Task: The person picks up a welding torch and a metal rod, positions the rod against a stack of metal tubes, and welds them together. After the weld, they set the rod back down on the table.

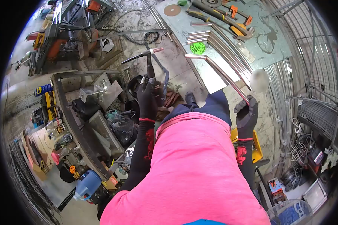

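Note:
My left hand (146, 98), in a dark glove, is closed around the handle of a TIG welding torch (150, 67). The torch points up the view, with its long black cap to the left and a pinkish nozzle to the right. My gloved right hand (248, 111) has its fingers curled round the near end of a bent metal tube (225, 75). That tube angles away over the metal worktable (272, 50), its short bent end lying toward the left. Several similar bent tubes (218, 44) lie side by side just beyond it.
A hammer (246, 34), orange clamps (233, 11) and a brown disc (172, 10) lie on the worktable. At left stands a framed bench (56, 86) with clutter inside. Straight metal bars (279, 97) run along the right, near a wire rack (319, 116). A yellow container (257, 148) sits below my right hand.

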Motion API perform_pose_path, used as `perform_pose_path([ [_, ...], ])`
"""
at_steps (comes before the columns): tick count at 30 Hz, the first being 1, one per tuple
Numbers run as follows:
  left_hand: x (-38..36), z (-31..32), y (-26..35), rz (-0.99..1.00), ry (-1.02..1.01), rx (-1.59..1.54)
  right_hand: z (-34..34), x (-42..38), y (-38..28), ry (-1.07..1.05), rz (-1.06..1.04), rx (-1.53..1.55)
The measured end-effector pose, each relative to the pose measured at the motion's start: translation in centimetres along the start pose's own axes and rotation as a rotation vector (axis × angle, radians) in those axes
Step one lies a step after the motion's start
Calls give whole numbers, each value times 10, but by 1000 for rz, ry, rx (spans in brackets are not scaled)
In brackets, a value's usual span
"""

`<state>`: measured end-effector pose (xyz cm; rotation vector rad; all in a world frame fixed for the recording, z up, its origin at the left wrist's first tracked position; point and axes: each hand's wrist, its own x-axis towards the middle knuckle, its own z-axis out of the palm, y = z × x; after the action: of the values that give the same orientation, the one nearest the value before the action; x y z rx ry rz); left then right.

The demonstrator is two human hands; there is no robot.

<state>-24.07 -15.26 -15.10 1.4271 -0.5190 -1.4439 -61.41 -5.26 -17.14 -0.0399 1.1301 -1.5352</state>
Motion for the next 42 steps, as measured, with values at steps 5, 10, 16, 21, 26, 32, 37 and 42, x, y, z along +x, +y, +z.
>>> perform_pose_path([
  [5, 24, 40, 11, 30, -93, -84, 1, 47, -1, 49, 129, 167],
  [10, 35, 74, 4, -59, -76, -98, -14, 52, -15, 35, 293, 246],
  [16, 64, 96, 5, -84, -185, -199, -32, 67, -19, 13, 501, 398],
  [21, 100, 113, 5, -159, -168, -127, -24, 74, -23, 72, 578, 426],
  [26, 117, 115, 10, -131, -166, -73, -11, 76, -16, 8, 534, 492],
  [32, 122, 113, 19, -184, -212, -98, -12, 71, -11, -119, 503, 522],
  [37, 134, 106, 17, -233, -249, -89, -14, 71, -7, -141, 397, 525],
  [42, 138, 106, 20, -236, -312, -99, -12, 68, -8, 7, 420, 469],
])
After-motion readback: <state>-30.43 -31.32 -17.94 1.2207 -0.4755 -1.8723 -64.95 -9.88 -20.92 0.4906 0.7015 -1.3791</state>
